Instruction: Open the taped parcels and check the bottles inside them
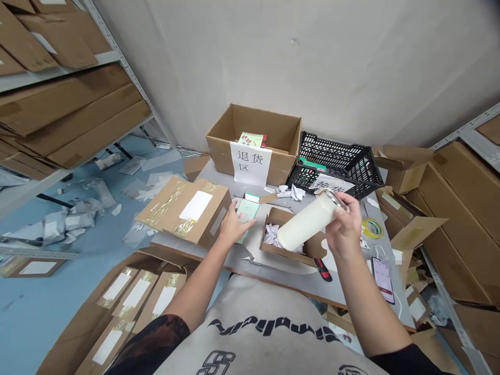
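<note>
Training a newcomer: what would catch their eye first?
The person's right hand holds a cream-white flask with a metal rim above a small open carton of crumpled paper, at centre. Behind it stands a larger open carton bearing a paper sign reading 退货区, with a black plastic crate to its right. Left of the bench, crumpled packaging litters the blue floor.

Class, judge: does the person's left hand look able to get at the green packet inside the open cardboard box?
Probably yes: the left hand is near the open-topped cardboard box, and only its front wall, bearing a paper sign, stands before the green packet.
</note>
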Action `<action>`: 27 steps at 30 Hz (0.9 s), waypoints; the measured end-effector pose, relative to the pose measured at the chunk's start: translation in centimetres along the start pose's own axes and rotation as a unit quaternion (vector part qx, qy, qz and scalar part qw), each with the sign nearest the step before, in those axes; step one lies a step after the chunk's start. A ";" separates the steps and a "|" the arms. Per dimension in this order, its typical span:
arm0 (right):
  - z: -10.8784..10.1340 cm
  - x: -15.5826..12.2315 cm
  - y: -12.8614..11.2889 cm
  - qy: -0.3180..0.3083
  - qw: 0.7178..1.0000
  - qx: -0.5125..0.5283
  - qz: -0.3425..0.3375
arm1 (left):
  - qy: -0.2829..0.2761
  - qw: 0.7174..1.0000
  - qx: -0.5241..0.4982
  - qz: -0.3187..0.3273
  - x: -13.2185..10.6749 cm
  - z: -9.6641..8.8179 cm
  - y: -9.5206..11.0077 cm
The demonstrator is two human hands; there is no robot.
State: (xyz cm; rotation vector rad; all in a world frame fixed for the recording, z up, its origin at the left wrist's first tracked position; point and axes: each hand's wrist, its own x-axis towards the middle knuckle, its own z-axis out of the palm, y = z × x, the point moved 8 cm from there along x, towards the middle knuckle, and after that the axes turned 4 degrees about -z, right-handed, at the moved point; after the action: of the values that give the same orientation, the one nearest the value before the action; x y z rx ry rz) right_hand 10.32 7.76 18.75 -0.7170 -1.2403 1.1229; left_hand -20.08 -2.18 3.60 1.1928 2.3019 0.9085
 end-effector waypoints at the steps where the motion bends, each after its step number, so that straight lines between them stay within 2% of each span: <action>1: 0.2 -0.4 0.7 -0.003 1.000 -0.004 0.018 | -0.015 0.999 0.014 -0.035 0.2 0.5 -1.2; 6: 1.3 -2.2 3.2 -0.040 0.994 -0.010 0.102 | -0.118 0.978 0.062 -0.160 1.2 4.0 -5.9; 8: 1.6 -2.6 3.7 -0.053 0.992 -0.012 0.115 | -0.136 0.973 0.063 -0.175 1.5 4.9 -6.5; 11: 2.1 -2.9 4.3 -0.079 0.990 -0.023 0.115 | -0.149 0.976 0.054 -0.150 1.7 5.1 -5.8; 14: 2.4 -3.0 5.3 -0.102 0.985 -0.025 0.135 | -0.159 0.984 0.028 -0.078 0.8 4.0 -3.1; 16: 2.6 -3.0 5.9 -0.104 0.982 -0.017 0.154 | -0.174 0.984 -0.030 -0.002 -0.5 2.8 0.0; 17: 2.8 -2.9 6.1 -0.101 0.982 -0.011 0.161 | -0.185 0.977 -0.099 0.046 -1.3 2.2 2.0; 19: 3.5 -2.6 6.4 -0.098 0.981 -0.003 0.167 | -0.238 0.938 -0.219 0.125 -3.3 1.3 5.9; 21: 4.7 -2.2 6.3 -0.104 0.982 -0.003 0.158 | -0.313 0.891 -0.285 0.166 -5.2 1.4 9.0; 24: 6.7 -1.9 6.2 -0.127 0.979 0.006 0.158 | -0.357 0.853 -0.353 0.140 -6.3 2.1 10.9; 27: 7.5 -2.2 6.7 -0.138 0.968 0.041 0.205 | -0.333 0.843 -0.415 0.073 -5.7 2.5 10.7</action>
State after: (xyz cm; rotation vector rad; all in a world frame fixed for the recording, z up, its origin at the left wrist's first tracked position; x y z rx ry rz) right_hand 1.49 6.85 13.55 -0.7937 -1.3009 1.6509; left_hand -9.27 -1.39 9.51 1.0367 1.0739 1.1325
